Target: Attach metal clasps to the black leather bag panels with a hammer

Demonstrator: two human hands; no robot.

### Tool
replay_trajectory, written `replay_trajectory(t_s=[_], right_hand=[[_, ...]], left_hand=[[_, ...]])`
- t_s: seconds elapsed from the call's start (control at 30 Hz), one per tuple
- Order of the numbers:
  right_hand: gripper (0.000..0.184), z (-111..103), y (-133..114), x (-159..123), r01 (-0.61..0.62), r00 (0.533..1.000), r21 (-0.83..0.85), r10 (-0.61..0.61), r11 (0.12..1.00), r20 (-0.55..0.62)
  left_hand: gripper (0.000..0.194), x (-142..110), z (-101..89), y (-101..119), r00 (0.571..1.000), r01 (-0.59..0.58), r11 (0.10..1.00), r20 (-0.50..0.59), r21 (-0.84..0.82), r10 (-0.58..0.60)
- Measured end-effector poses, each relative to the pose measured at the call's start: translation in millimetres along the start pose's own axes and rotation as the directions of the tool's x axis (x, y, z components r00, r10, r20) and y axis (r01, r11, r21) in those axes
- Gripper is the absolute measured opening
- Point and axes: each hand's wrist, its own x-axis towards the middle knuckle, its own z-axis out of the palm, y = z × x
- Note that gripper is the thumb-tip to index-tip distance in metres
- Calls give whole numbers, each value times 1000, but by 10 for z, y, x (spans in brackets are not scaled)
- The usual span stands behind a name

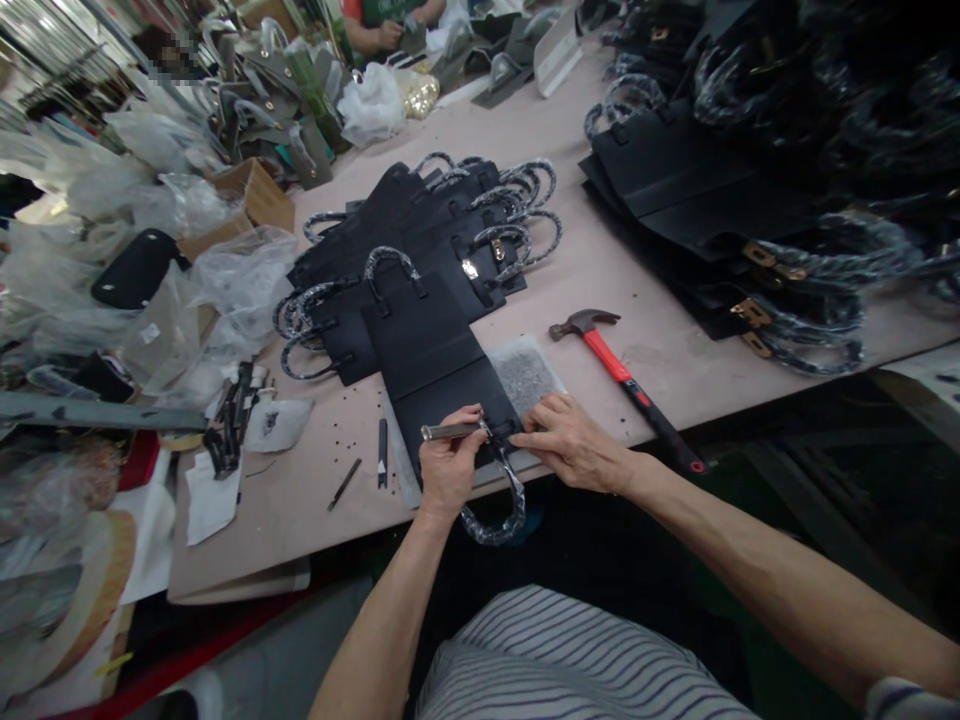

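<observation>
Striped shirt [570, 665] nearest; beyond, black bag panel [439, 345] flat on table [292, 510], near end between both hands' fingers. Left hand [448, 470] pinching metal tool [444, 432]; right hand [574, 440] with curled fingers, cannot tell if pinching; hammer [619, 370] right.

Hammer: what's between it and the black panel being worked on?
In the head view, a grey speckled slab lies beside the black panel, then bare tabletop before the hammer.
</observation>
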Motion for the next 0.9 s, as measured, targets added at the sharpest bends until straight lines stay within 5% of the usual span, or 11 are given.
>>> replay_trajectory(t_s=[0.43, 0.9], right_hand=[[35, -6, -2, 53, -45, 998, -12, 45, 999, 45], [42, 19, 43, 20, 55, 998, -35, -54, 998, 42]], left_hand=[[14, 40, 10, 60, 998, -29, 999, 56, 33, 27], [13, -4, 14, 97, 990, -110, 991, 101, 78, 102]])
